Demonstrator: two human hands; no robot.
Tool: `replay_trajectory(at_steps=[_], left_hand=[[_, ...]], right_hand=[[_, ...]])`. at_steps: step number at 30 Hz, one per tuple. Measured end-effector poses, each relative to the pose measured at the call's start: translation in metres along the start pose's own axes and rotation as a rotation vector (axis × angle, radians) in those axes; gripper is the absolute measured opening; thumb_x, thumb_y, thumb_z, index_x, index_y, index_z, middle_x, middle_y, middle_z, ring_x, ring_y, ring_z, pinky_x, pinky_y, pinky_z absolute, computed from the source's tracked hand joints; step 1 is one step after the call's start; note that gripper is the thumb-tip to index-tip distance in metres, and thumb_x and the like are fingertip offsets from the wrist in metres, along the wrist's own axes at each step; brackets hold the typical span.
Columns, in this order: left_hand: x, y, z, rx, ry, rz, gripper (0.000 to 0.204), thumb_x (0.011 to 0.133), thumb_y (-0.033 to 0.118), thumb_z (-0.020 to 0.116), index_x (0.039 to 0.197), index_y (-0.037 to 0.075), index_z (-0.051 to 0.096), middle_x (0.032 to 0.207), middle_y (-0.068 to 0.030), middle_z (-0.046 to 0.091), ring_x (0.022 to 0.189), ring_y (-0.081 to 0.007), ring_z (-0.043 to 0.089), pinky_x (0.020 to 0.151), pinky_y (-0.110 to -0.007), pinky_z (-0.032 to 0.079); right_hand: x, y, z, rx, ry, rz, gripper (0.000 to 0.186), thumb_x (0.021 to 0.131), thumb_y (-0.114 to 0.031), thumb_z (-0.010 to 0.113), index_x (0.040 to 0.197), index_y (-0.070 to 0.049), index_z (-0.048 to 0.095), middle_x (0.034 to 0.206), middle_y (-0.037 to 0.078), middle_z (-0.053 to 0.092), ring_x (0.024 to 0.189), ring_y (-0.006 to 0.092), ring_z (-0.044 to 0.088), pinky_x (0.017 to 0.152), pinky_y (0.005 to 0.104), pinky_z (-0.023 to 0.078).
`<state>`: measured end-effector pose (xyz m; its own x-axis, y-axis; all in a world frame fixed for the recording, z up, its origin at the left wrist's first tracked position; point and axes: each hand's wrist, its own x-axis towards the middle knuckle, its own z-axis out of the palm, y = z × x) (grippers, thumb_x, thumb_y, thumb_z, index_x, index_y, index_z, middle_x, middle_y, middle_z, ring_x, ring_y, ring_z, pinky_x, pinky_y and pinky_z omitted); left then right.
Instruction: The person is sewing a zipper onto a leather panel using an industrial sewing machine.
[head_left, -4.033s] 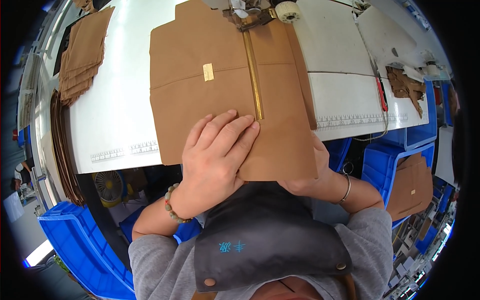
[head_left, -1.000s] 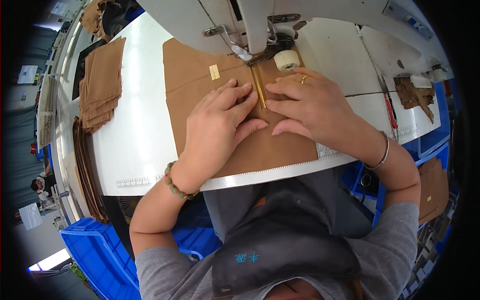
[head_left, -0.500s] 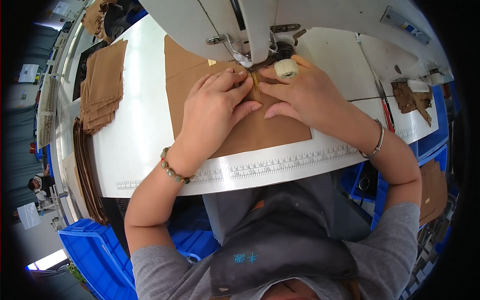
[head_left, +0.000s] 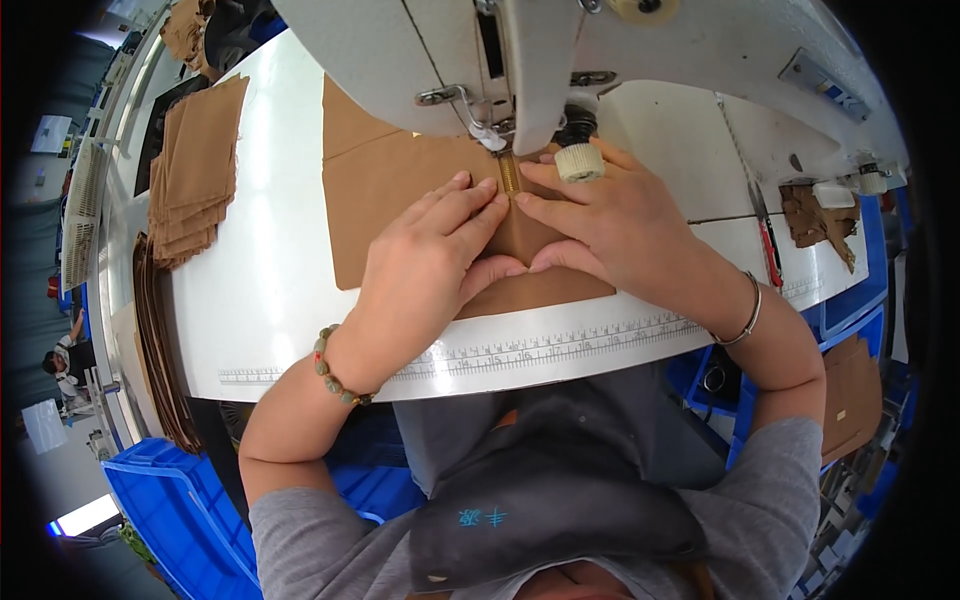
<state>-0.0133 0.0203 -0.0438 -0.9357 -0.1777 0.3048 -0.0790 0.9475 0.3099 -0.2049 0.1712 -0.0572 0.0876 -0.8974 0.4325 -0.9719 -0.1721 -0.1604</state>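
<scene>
Both my hands rest on a brown fabric panel (head_left: pixel 360 225) under the head of a white sewing machine (head_left: pixel 460 55). My left hand (head_left: pixel 425 240) lies palm down, its fingers stretched toward the presser foot (head_left: pixel 502 140). Opposite it, my right hand (head_left: pixel 615 215) presses the cloth with fingers spread, partly behind a cream knob (head_left: pixel 579 162). Between the fingertips runs a gold-toothed zipper strip (head_left: pixel 510 177), its far end passing under the foot. My thumb tips almost meet on the cloth nearer to me. The needle point cannot be made out.
Stacked brown pieces (head_left: pixel 195 165) lie at the left of the white table (head_left: pixel 270 270). A printed ruler (head_left: pixel 500 355) follows its front edge. Red-handled scissors or snips (head_left: pixel 770 250) and brown scraps (head_left: pixel 820 220) lie right. Blue crates (head_left: pixel 180 500) stand below; another person (head_left: pixel 68 365) is far left.
My fingers have slid back from the presser foot toward me, and my thumbs have come closer together. The view has shifted slightly, showing more of the machine.
</scene>
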Motion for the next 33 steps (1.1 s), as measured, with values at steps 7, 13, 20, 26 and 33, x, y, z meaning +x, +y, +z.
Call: replay_trajectory(at_steps=[7, 13, 20, 26, 33], left_hand=[[0.005, -0.004, -0.002, 0.049, -0.023, 0.054, 0.058, 0.077, 0.036, 0.085, 0.123, 0.003, 0.076, 0.129, -0.0103, 0.072, 0.124, -0.0316, 0.067, 0.102, -0.040, 0.055], [0.014, -0.014, 0.004, 0.107, 0.038, 0.056, 0.057, 0.078, 0.039, 0.084, 0.121, 0.003, 0.077, 0.128, -0.0088, 0.073, 0.123, -0.0306, 0.067, 0.100, -0.040, 0.056], [0.013, -0.017, 0.007, 0.114, 0.084, 0.064, 0.056, 0.080, 0.039, 0.083, 0.123, 0.004, 0.076, 0.126, -0.0082, 0.073, 0.123, -0.0299, 0.068, 0.100, -0.040, 0.055], [0.005, -0.008, 0.009, 0.147, 0.090, 0.047, 0.054, 0.082, 0.040, 0.081, 0.124, 0.007, 0.076, 0.126, -0.0074, 0.073, 0.125, -0.0280, 0.067, 0.102, -0.041, 0.055], [0.003, -0.004, 0.007, 0.159, 0.063, 0.026, 0.059, 0.080, 0.046, 0.080, 0.125, 0.007, 0.075, 0.129, -0.0081, 0.072, 0.129, -0.0284, 0.065, 0.106, -0.047, 0.052]], right_hand=[[0.000, 0.001, 0.002, -0.001, -0.033, 0.012, 0.053, 0.077, -0.045, 0.083, 0.117, -0.009, 0.076, 0.118, 0.007, 0.072, 0.116, 0.0232, 0.067, 0.115, 0.0475, 0.044], [0.006, 0.008, 0.006, 0.030, -0.017, 0.055, 0.054, 0.078, -0.045, 0.082, 0.117, -0.009, 0.075, 0.114, 0.008, 0.071, 0.114, 0.0248, 0.067, 0.116, 0.0498, 0.043], [0.005, 0.011, 0.001, 0.244, -0.082, 0.218, 0.049, 0.088, -0.030, 0.083, 0.129, -0.005, 0.073, 0.136, 0.017, 0.070, 0.121, 0.0302, 0.067, 0.106, 0.0428, 0.049], [0.006, 0.029, -0.003, 1.133, 0.106, 0.394, 0.025, 0.093, -0.023, 0.076, 0.108, -0.003, 0.074, 0.093, 0.012, 0.069, 0.087, 0.0304, 0.065, 0.102, 0.0480, 0.047], [0.002, 0.006, 0.005, 0.122, 0.033, 0.077, 0.043, 0.092, -0.034, 0.077, 0.123, -0.005, 0.074, 0.114, 0.010, 0.074, 0.109, 0.0288, 0.069, 0.120, 0.0530, 0.037]])
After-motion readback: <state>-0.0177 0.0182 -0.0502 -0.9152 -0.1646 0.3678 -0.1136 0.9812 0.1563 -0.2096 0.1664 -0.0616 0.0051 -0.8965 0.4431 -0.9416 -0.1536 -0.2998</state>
